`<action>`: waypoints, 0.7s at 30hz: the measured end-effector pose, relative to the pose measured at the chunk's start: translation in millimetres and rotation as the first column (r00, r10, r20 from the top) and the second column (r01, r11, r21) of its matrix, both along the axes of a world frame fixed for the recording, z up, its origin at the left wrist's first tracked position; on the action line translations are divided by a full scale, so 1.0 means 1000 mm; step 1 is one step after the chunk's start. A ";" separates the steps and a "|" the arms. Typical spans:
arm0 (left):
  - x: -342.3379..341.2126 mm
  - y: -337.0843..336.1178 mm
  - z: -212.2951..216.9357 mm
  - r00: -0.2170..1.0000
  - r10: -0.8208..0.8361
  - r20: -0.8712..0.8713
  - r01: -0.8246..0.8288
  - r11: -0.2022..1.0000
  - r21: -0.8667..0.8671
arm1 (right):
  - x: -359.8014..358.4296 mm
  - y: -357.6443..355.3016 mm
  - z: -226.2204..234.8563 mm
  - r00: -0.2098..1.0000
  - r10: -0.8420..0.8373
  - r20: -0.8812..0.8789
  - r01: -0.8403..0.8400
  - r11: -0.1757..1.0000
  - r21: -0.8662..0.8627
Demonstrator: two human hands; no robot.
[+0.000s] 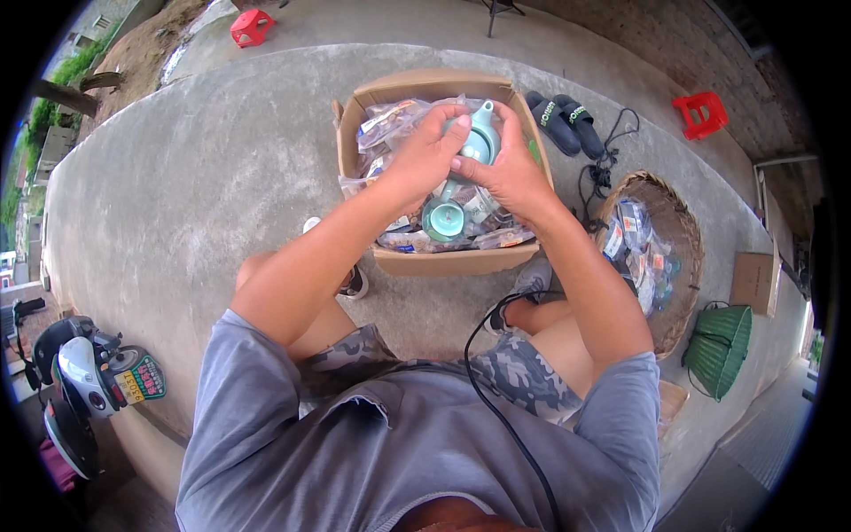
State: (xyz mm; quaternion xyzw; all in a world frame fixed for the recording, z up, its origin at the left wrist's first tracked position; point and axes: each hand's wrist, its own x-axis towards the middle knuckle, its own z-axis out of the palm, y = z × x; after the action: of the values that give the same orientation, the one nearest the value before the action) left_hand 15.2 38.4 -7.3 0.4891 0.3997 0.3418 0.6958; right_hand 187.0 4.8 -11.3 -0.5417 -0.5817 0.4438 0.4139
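Gripped between left hand (pixel 432 146) and right hand (pixel 512 173), a glossy, rounded, pale-turquoise teapot (pixel 481 135) shows above crinkled clear-plastic packets (pixel 388 122), its sides partly hidden.

Soft, diffuse daylight fell over the concrete floor (pixel 177 177), brightest toward the left, where the greenery (pixel 42 115) at the rim looked washed out. The brick wall (pixel 638 44) at upper right sat in dimmer shade. Shadows were faint and soft-edged. Small glints showed on the plastic bags (pixel 390 120) and a light sheen on the teapot (pixel 481 142), both fairly sharp. The fisheye lens bowed straight edges, detail softened outward, and a black, blue-fringed border closed off the corners.
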 end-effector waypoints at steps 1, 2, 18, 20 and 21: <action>0.000 0.000 0.005 1.000 -0.015 0.012 0.015 0.999 -0.040 | 0.001 0.002 -0.004 0.998 -0.005 -0.061 0.004 1.000 -0.018; 0.000 0.000 0.008 0.999 -0.030 0.024 0.031 0.996 -0.080 | 0.001 0.005 -0.009 0.992 -0.011 -0.122 0.006 0.999 -0.037; -0.002 0.007 0.003 0.999 0.018 0.031 -0.018 1.000 0.009 | -0.007 0.011 -0.001 0.950 0.001 0.312 -0.076 0.971 0.226; -0.003 0.010 -0.010 0.998 0.030 0.061 -0.027 0.999 -0.037 | -0.007 0.009 0.005 0.957 0.043 0.286 -0.094 0.981 0.167; -0.003 0.012 -0.015 0.999 0.029 0.032 -0.028 0.999 -0.027 | -0.006 0.008 0.007 0.960 0.058 0.274 -0.098 0.986 0.137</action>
State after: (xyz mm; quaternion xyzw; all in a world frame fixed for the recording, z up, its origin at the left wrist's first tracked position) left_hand 12.0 50.9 -22.0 0.4685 0.4000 0.3542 0.7036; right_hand 180.6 12.8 -3.9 -0.5409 -0.6850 0.3372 0.3527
